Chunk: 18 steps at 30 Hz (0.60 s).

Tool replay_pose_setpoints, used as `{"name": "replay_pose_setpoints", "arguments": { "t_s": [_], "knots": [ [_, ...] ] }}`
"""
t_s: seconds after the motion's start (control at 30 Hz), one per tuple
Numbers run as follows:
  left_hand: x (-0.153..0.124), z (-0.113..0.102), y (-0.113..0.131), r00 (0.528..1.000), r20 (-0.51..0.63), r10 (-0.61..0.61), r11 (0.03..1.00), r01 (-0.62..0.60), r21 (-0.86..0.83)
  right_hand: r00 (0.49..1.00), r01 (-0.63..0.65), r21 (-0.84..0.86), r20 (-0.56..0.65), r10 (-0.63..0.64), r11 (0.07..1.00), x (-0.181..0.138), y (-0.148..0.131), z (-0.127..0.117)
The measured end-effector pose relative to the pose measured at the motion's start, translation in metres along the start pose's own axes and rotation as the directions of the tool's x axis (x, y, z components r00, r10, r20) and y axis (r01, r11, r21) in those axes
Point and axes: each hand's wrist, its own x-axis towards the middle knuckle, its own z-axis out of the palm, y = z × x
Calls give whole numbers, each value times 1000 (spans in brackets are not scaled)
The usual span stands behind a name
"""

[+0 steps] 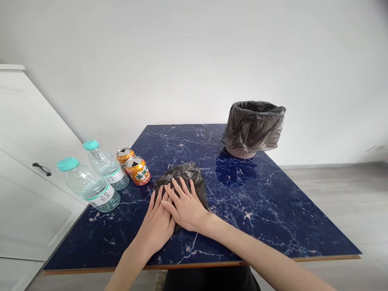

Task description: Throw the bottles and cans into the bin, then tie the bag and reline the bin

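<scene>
A black plastic bag (194,171) lies bunched on the blue table near its front left. My left hand (159,220) rests on the bag's left side, fingers stretched out. Across the middle of the bag lies my right hand (188,206), palm down with fingers spread, its thumb side overlapping the left hand. Both hands press flat, and much of the bag is hidden under them. Just beyond my left fingertips stand two orange drink cans, the nearer can (138,171) and the farther can (125,155), both with opened tops.
Two clear water bottles with turquoise caps, a near bottle (91,188) and a far bottle (107,165), stand at the table's left edge. A bin lined with a black bag (254,125) stands at the back right of the marbled table (266,210). A white cabinet (27,169) is on the left.
</scene>
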Motion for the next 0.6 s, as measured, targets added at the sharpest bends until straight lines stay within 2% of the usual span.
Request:
{"name": "replay_pose_setpoints", "arguments": {
  "t_s": [0.13, 0.27, 0.47, 0.6],
  "knots": [
    [-2, -5, -10, 1000, 25, -13, 1000, 13, -11, 1000, -12, -31, -5, 12, 999, 3, 10, 12],
    [-9, -16, -18, 999, 26, -38, 994, 41, -104, 1000, -15, -53, -14, 14, 999, 3, 14, 14],
    [-22, -30, -21, 965, 35, -259, 918, 258, -300, 1000, 5, -63, -16, -6, 998, 2, 12, 13],
    [-20, -33, -19, 934, 58, -353, 853, 347, -389, 1000, 4, -77, -17, -5, 997, 1, 16, 12]
  ]
}}
